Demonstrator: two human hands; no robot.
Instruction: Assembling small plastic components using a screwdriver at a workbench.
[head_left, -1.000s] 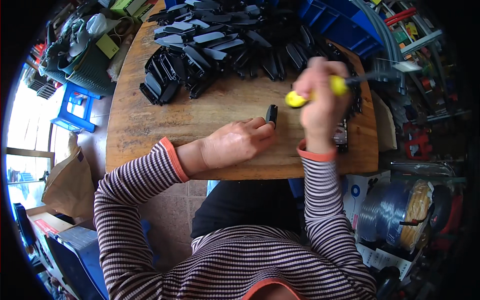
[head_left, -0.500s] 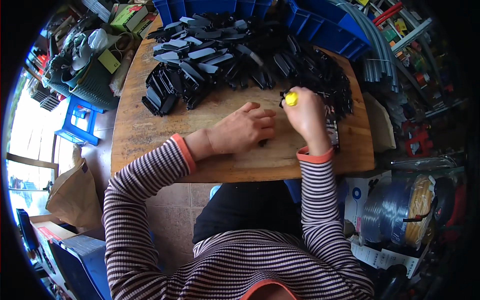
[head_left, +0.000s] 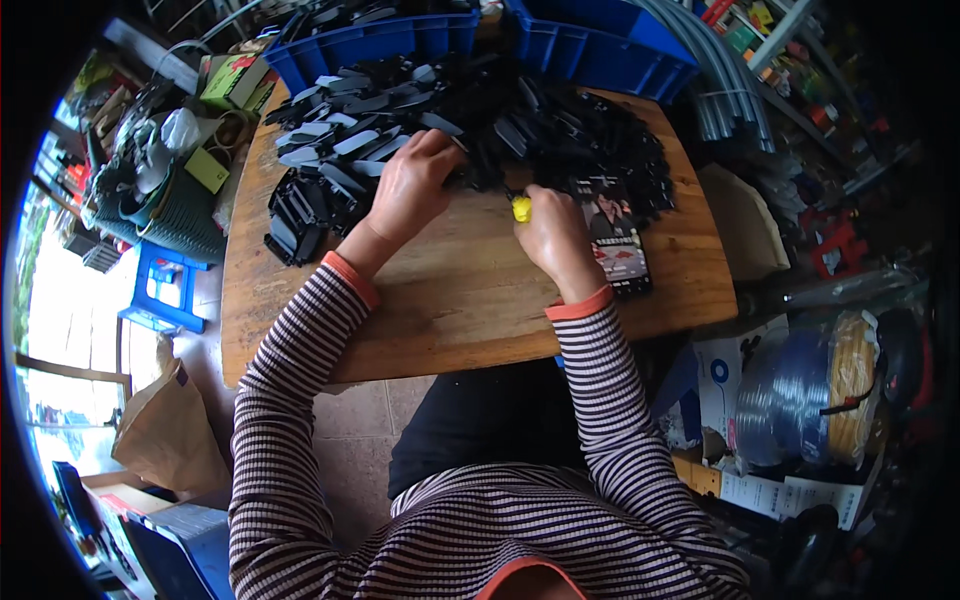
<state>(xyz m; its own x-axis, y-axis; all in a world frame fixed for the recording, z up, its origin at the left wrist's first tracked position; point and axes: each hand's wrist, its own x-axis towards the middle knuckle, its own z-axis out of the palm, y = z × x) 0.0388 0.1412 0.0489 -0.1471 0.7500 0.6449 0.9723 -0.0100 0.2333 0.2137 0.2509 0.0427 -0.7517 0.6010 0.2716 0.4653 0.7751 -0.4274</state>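
My left hand (head_left: 412,190) reaches to the near edge of a heap of flat black plastic parts (head_left: 345,115) on the wooden table (head_left: 440,310). Its fingers are bent and closed; their tips are hidden among the parts, so what they pinch cannot be made out. Beside it, my right hand (head_left: 558,235) is wrapped round a yellow-handled tool (head_left: 522,209). Only the handle's rounded yellow end shows plainly; a dark bit appears just above it. A phone (head_left: 615,240) with a lit screen lies right of my right hand.
Two blue plastic crates (head_left: 375,38) stand behind the heap. More black parts (head_left: 600,140) pile up at the table's right side. Grey pipes (head_left: 725,95) lean past the far right corner. A blue stool (head_left: 165,290) and paper bag (head_left: 170,430) are on the left.
My left hand has moved from the bare tabletop up and left to the heap. My right hand has shifted left with the yellow-handled tool, uncovering the phone. The view has shifted slightly.
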